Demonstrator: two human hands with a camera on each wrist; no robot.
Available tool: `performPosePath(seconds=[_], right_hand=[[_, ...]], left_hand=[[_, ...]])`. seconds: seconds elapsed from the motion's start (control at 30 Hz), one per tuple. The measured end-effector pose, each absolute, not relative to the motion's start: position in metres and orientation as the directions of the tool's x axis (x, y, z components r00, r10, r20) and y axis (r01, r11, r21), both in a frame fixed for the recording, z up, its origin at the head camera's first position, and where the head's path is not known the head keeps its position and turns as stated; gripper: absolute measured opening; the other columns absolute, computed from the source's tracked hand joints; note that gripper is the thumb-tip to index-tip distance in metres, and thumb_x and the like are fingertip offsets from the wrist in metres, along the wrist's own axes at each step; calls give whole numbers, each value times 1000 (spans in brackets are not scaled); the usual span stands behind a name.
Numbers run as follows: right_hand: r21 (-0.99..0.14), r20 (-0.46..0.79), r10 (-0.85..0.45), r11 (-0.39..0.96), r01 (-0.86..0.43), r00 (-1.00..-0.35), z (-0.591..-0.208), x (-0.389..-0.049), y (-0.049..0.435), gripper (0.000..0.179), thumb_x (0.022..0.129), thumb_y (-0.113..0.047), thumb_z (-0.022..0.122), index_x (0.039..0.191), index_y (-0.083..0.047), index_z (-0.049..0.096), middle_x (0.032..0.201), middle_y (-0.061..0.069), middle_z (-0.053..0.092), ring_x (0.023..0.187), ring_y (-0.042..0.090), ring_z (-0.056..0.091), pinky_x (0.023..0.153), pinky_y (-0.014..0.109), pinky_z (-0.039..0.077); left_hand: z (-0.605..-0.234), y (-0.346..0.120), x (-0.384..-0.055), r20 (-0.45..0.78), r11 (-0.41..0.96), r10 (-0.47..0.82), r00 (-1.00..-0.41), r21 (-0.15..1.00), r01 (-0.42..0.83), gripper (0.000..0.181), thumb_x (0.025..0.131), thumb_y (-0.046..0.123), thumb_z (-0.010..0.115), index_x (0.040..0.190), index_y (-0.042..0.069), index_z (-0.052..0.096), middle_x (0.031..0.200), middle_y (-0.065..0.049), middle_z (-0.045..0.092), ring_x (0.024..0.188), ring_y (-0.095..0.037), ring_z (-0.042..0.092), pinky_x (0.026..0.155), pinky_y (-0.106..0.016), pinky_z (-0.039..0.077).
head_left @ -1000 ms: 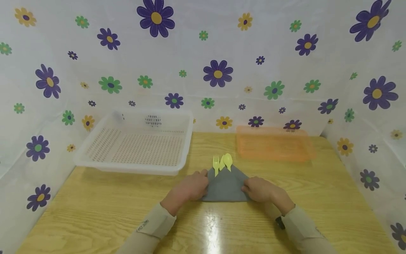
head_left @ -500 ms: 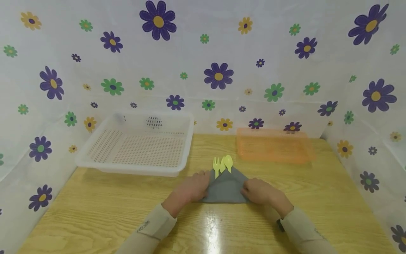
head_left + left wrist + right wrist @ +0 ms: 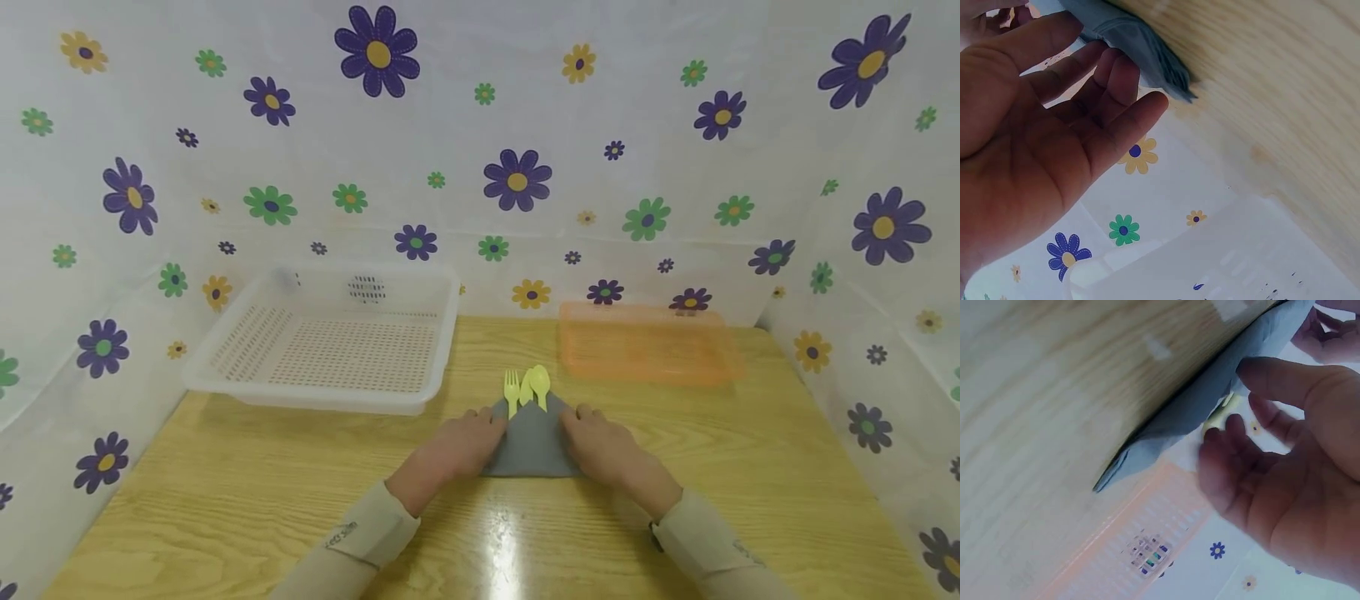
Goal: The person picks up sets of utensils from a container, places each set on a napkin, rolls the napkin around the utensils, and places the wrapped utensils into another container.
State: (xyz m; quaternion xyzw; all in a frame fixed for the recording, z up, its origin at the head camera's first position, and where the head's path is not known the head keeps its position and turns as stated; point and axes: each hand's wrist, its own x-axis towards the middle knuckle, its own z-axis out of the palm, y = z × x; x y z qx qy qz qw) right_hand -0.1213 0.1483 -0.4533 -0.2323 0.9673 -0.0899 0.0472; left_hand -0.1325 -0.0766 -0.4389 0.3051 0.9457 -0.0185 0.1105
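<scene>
We rest our left hand [image 3: 457, 443] and right hand [image 3: 596, 442] on either side of the folded grey napkin [image 3: 534, 443] on the table [image 3: 225, 492], each grip released, fingers relaxed against its edges. Beyond our fingertips, the yellow cutlery [image 3: 527, 387] pokes from the napkin's top.

A grey napkin [image 3: 532, 442] lies folded on the wooden table, narrowing toward its far end, with its near edge straight. From that far end stick out the heads of a yellow-green fork [image 3: 512, 386], knife [image 3: 526, 387] and spoon [image 3: 539, 381], side by side, handles hidden inside the folds.
</scene>
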Motion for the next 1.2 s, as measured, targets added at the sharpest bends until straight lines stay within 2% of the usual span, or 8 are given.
performPosePath(seconds=[0.2,0.4,0.5,0.6,0.7,0.83,1.03,1.2], right_hand=[[-216,-79,-532,835,-506,-843,-456,-121,144,8,94,3,54,95,-4,51,82,9,53,75,22,55,63,41,50],[-296,-138,-525,831,-471,-840,-454,-123,143,11,90,5,56,94,-5,51,80,6,54,76,20,55,70,43,51],[-291,-126,-538,823,-487,-833,-453,-123,140,9,90,5,55,94,-3,51,79,8,54,76,22,56,70,43,51],[-227,-82,-574,806,-546,-814,-455,-121,137,5,91,5,54,93,1,51,78,9,54,73,23,57,68,42,51],[-90,-27,-605,794,-601,-796,-456,-116,133,5,92,5,56,92,3,52,77,11,55,69,23,58,63,39,51],[63,23,-581,813,-579,-813,-457,-109,125,8,89,5,59,88,1,51,74,11,55,64,24,58,56,38,52],[114,90,-514,856,-504,-853,-461,-104,115,14,88,2,57,80,-2,47,69,12,56,58,25,59,49,38,51],[152,127,-565,823,-547,-815,-463,-105,119,15,86,3,60,82,-2,47,67,10,55,57,22,57,47,35,49]], left_hand=[[-438,-69,-127,-168,794,589,-791,-64,605,16,95,6,61,111,6,61,103,-11,60,92,-25,62,65,-38,56],[-441,-52,-114,-144,673,638,-756,-373,639,12,93,21,66,90,14,75,91,-4,63,77,-13,59,61,-26,54],[-442,-45,-109,-162,639,620,-768,-463,614,13,92,27,67,89,19,76,90,-2,62,77,-11,58,63,-24,52],[-443,-40,-106,-173,660,576,-799,-479,579,15,95,28,64,93,20,76,90,-2,63,79,-14,60,66,-28,53],[-448,-35,-102,-170,685,530,-831,-492,538,22,99,28,57,99,15,75,92,-5,62,80,-17,60,68,-32,53],[-454,-26,-94,-153,683,474,-867,-557,472,31,101,34,53,103,11,73,91,-7,60,77,-20,58,71,-37,52],[-457,-19,-88,-132,637,457,-879,-641,428,32,102,34,49,105,14,74,88,-8,61,76,-22,58,75,-40,53],[-452,-25,-93,-193,638,483,-854,-591,494,27,102,30,51,107,17,74,92,-6,62,81,-21,61,75,-39,53]])
